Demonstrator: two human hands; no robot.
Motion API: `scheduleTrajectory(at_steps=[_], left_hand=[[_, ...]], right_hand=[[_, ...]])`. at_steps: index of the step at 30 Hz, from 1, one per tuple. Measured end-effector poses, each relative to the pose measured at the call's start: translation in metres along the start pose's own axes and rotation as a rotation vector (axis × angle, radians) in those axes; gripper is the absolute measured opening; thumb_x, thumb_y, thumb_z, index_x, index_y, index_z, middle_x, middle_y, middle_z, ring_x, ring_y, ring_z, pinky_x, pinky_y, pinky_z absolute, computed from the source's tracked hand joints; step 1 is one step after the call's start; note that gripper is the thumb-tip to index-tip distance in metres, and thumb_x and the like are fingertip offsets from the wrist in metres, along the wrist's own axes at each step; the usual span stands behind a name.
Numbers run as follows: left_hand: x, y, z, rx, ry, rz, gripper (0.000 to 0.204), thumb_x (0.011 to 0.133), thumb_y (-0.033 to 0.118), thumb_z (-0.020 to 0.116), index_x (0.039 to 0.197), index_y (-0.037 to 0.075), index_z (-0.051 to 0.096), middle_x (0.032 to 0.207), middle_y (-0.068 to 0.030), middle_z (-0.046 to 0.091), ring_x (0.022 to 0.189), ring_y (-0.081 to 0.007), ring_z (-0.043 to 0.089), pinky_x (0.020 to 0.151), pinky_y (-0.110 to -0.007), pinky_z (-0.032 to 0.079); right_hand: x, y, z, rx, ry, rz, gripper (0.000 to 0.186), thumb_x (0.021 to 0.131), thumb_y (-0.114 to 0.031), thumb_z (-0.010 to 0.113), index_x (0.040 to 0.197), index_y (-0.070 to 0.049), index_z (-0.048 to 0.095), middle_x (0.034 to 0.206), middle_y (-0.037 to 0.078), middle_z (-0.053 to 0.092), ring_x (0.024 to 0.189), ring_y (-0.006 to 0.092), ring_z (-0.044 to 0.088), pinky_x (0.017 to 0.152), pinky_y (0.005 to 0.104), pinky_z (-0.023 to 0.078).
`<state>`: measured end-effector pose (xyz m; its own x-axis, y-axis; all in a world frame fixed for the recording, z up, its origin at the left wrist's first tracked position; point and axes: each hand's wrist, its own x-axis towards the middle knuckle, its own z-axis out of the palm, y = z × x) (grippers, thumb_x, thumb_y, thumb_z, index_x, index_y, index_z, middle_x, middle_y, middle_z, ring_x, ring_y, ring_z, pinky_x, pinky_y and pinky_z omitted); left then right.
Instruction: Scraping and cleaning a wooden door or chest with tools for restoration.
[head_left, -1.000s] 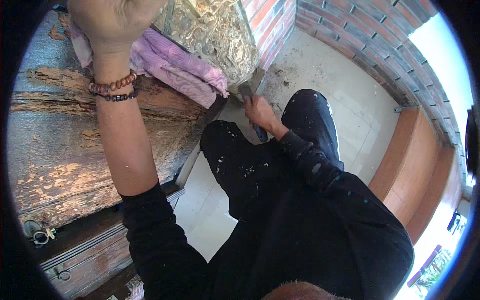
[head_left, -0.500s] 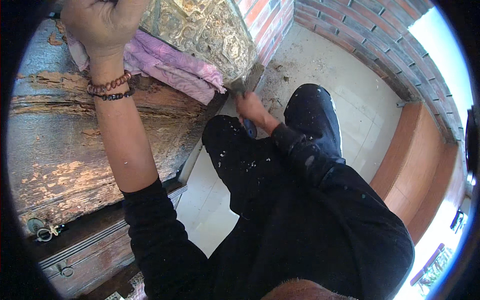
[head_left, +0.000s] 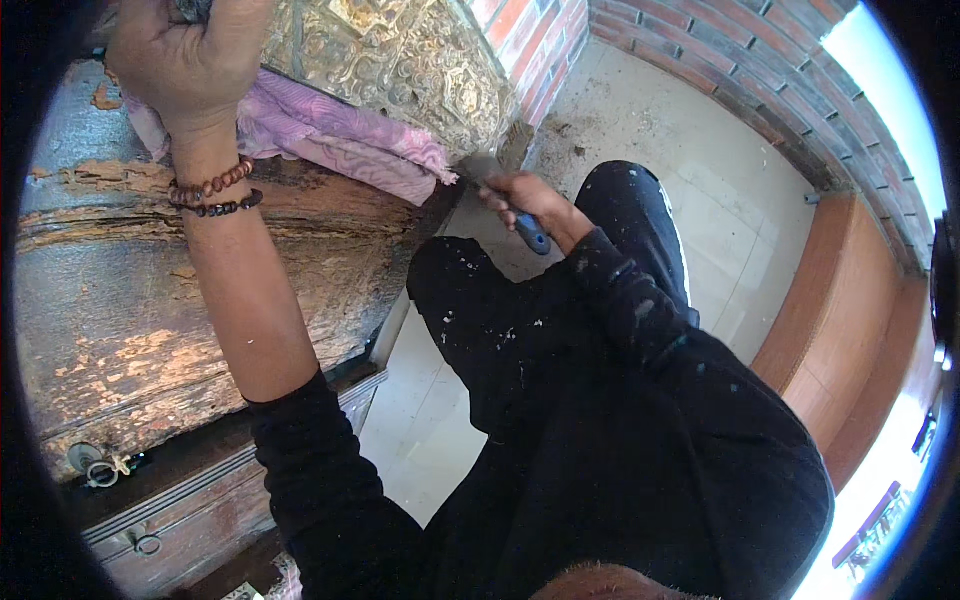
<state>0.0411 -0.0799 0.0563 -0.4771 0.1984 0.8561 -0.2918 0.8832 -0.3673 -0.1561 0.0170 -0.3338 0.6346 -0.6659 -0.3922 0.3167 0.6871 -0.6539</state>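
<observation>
My right hand (head_left: 535,202) is closed round the blue handle of a scraper (head_left: 532,232), its grey blade pointing toward the lower corner of a carved, gold-and-grey ornamental panel (head_left: 420,70). At the upper left, my left hand (head_left: 190,75) is curled at the picture's edge, most of its fingers cut off. A bit of something dark shows between thumb and fingers, too little to name. Beneath that wrist, a folded pink-purple cloth (head_left: 340,140) lies along the panel's lower edge, on a worn wooden surface (head_left: 200,290) with flaking dark finish.
Brick walls (head_left: 720,60) rise behind the pale tiled floor (head_left: 715,210), where crumbs of debris are scattered. An orange-brown wooden step or bench (head_left: 830,330) stands at the right. Drawers with ring pulls (head_left: 148,543) are at the lower left. My knees flank the scraper.
My right hand and the scraper have shifted slightly right and up, and the handle now slants down to the right. My left hand has moved a little left, showing the dark thing in it.
</observation>
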Motion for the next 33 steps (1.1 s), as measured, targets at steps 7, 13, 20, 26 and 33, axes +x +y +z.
scheduleTrajectory(at_steps=[7, 13, 20, 26, 33], left_hand=[[-0.008, -0.006, -0.002, -0.045, 0.074, 0.012, 0.025, 0.083, 0.003, 0.074, 0.105, -0.007, 0.069, 0.111, -0.0121, 0.072, 0.091, -0.0171, 0.068, 0.087, -0.032, 0.052], [-0.007, -0.031, -0.03, 0.132, -0.074, -0.032, 0.023, 0.084, 0.005, 0.073, 0.103, -0.009, 0.069, 0.108, -0.0133, 0.072, 0.091, -0.0205, 0.068, 0.087, -0.033, 0.052], [0.001, -0.034, -0.036, 0.281, -0.222, -0.08, 0.026, 0.086, 0.009, 0.07, 0.104, -0.01, 0.066, 0.108, -0.0153, 0.071, 0.094, -0.0248, 0.068, 0.089, -0.034, 0.052], [0.021, -0.003, -0.023, 0.23, -0.235, -0.069, 0.035, 0.088, 0.014, 0.069, 0.114, -0.009, 0.06, 0.114, -0.017, 0.068, 0.101, -0.0264, 0.066, 0.093, -0.037, 0.051], [0.032, 0.019, -0.001, 0.103, -0.249, -0.054, 0.046, 0.091, 0.02, 0.067, 0.125, -0.008, 0.054, 0.122, -0.0189, 0.064, 0.109, -0.0283, 0.064, 0.097, -0.039, 0.049]], right_hand=[[0.002, -0.002, 0.044, -0.139, -0.069, 0.042, 0.03, 0.1, -0.03, 0.058, 0.092, -0.002, 0.059, 0.056, 0.001, 0.051, 0.04, 0.0127, 0.051, 0.037, 0.0309, 0.046], [0.002, 0.004, 0.03, -0.164, -0.083, 0.006, 0.031, 0.101, -0.031, 0.056, 0.091, -0.002, 0.059, 0.057, 0.001, 0.053, 0.039, 0.0126, 0.051, 0.037, 0.0303, 0.046], [0.0, 0.007, -0.075, 0.047, 0.286, -0.135, 0.032, 0.102, -0.03, 0.052, 0.092, -0.002, 0.064, 0.056, 0.004, 0.055, 0.044, 0.0162, 0.056, 0.043, 0.0329, 0.049], [0.006, 0.016, -0.009, -0.855, 0.698, -0.549, 0.03, 0.096, -0.023, 0.054, 0.087, 0.006, 0.057, 0.076, 0.034, 0.061, 0.073, 0.0517, 0.062, 0.063, 0.0579, 0.05], [0.01, 0.035, 0.031, -1.095, 0.678, -0.587, 0.027, 0.095, -0.02, 0.053, 0.085, 0.005, 0.055, 0.073, 0.032, 0.062, 0.07, 0.0502, 0.063, 0.061, 0.0573, 0.051]])
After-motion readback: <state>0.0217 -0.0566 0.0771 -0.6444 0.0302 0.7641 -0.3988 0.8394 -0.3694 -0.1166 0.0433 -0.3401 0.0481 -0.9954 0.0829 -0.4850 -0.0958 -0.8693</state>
